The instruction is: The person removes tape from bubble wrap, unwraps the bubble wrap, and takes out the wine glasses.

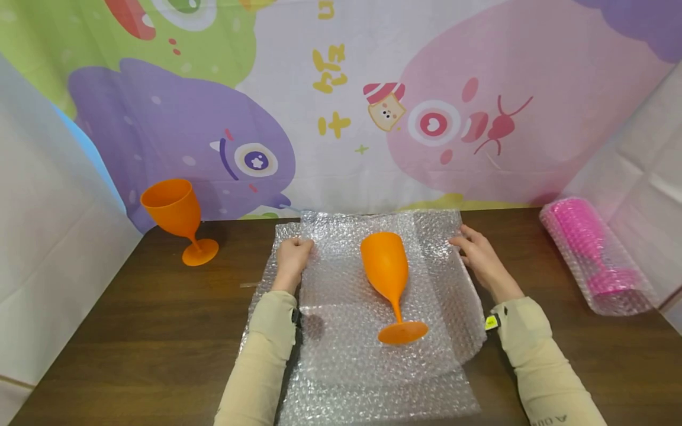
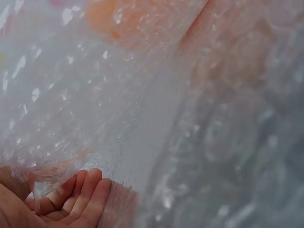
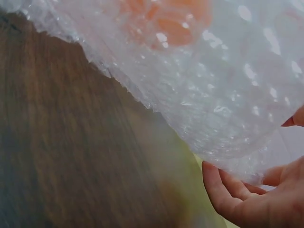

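Mid-frame, an orange goblet lies lengthwise, bowl to the top, foot angled lower right; left hand and right hand pinch bubble wrap.

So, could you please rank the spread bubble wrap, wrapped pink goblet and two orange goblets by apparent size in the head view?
1. Spread bubble wrap
2. Wrapped pink goblet
3. Lying orange goblet, standing orange goblet: too alike to rank

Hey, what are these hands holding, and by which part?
Bubble wrap: the left hand pinches its left edge, the right hand its right edge, both toward the far end.
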A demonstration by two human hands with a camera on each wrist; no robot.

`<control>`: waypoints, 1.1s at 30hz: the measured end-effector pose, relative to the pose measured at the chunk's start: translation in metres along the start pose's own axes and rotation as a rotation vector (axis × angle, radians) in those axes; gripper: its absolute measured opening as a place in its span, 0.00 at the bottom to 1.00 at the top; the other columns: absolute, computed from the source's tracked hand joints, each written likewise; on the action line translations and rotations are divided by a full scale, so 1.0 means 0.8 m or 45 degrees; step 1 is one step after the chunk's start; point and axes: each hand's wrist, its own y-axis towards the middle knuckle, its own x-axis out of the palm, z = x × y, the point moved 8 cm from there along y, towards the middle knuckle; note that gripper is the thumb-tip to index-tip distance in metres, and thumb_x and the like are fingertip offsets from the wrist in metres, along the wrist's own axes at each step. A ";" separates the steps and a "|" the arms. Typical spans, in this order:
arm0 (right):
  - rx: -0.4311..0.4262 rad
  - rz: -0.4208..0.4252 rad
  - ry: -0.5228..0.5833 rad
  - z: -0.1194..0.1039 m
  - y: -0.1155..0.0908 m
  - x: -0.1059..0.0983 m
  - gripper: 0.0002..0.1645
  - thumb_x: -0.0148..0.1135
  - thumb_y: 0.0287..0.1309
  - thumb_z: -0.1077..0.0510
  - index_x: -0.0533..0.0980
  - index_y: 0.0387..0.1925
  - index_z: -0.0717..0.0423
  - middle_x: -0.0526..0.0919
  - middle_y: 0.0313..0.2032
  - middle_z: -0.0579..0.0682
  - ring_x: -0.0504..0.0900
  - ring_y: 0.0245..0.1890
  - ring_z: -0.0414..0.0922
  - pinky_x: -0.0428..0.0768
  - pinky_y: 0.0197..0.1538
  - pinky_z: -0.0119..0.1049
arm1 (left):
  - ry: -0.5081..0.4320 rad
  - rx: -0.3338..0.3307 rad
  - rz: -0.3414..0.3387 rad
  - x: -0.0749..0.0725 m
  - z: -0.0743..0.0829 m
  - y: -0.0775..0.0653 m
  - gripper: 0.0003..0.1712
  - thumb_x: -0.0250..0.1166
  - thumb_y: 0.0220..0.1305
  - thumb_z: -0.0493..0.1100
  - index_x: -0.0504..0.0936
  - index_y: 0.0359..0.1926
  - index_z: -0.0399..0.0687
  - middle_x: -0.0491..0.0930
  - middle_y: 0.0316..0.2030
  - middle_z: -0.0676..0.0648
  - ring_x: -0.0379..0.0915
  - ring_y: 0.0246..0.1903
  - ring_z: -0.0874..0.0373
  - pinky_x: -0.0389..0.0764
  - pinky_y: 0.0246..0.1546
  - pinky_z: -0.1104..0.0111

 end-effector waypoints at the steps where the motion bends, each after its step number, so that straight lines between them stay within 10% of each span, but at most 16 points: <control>1: 0.010 0.001 -0.002 0.001 0.000 0.000 0.43 0.44 0.62 0.56 0.34 0.67 0.68 0.39 0.69 0.64 0.47 0.67 0.56 0.56 0.64 0.53 | -0.001 -0.002 0.002 0.000 0.000 0.000 0.09 0.56 0.51 0.38 0.71 0.17 0.42 0.64 0.14 0.52 0.59 0.16 0.59 0.63 0.16 0.71; 17: 0.087 -0.039 -0.258 0.010 -0.003 -0.007 0.45 0.42 0.64 0.45 0.37 0.68 0.68 0.39 0.68 0.66 0.39 0.68 0.62 0.44 0.65 0.58 | -0.037 -0.095 -0.035 0.001 -0.005 -0.002 0.10 0.57 0.52 0.38 0.70 0.17 0.43 0.65 0.15 0.52 0.58 0.15 0.61 0.62 0.16 0.71; 24: 0.044 -0.101 -0.193 0.009 -0.003 -0.003 0.41 0.38 0.67 0.50 0.34 0.67 0.70 0.43 0.67 0.69 0.58 0.63 0.62 0.53 0.65 0.52 | -0.135 -0.088 -0.106 0.006 -0.008 0.003 0.11 0.58 0.57 0.42 0.74 0.24 0.38 0.71 0.25 0.49 0.63 0.22 0.60 0.66 0.22 0.71; 33: 0.009 -0.173 -0.152 0.004 -0.003 -0.002 0.37 0.36 0.64 0.63 0.33 0.67 0.68 0.32 0.69 0.64 0.36 0.68 0.60 0.48 0.66 0.55 | -0.145 -0.059 -0.240 0.007 -0.003 0.008 0.16 0.56 0.62 0.48 0.75 0.27 0.38 0.71 0.28 0.49 0.62 0.25 0.60 0.66 0.26 0.71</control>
